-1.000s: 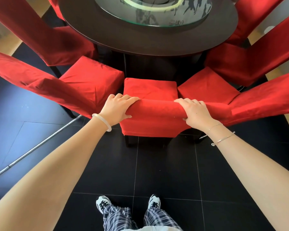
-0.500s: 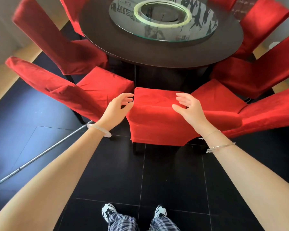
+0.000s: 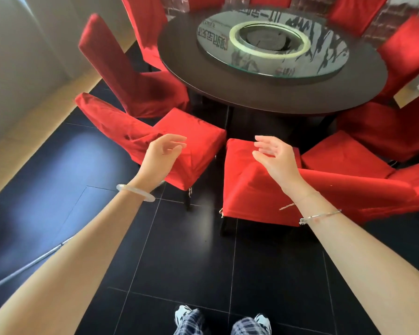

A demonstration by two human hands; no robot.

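Note:
A red-covered chair (image 3: 249,189) stands in front of me, its seat tucked towards the dark round table (image 3: 271,97). My left hand (image 3: 161,158) hovers in the air to the left of the chair back, fingers relaxed, holding nothing. It overlaps the neighbouring red chair (image 3: 194,139) in the picture. My right hand (image 3: 275,158) floats above the chair's back, palm turned inward, fingers straight and apart from the cloth. Both wrists wear thin bracelets.
Several more red-covered chairs (image 3: 131,76) ring the table, close together on both sides. A glass turntable (image 3: 271,42) lies on the tabletop. A metal rod (image 3: 27,264) lies on the black tiled floor at the left. My feet (image 3: 221,320) show at the bottom edge.
Both hands have let go of the chair's back and lifted off it. The view has tilted up and to the left, so the chair now lies more to the right.

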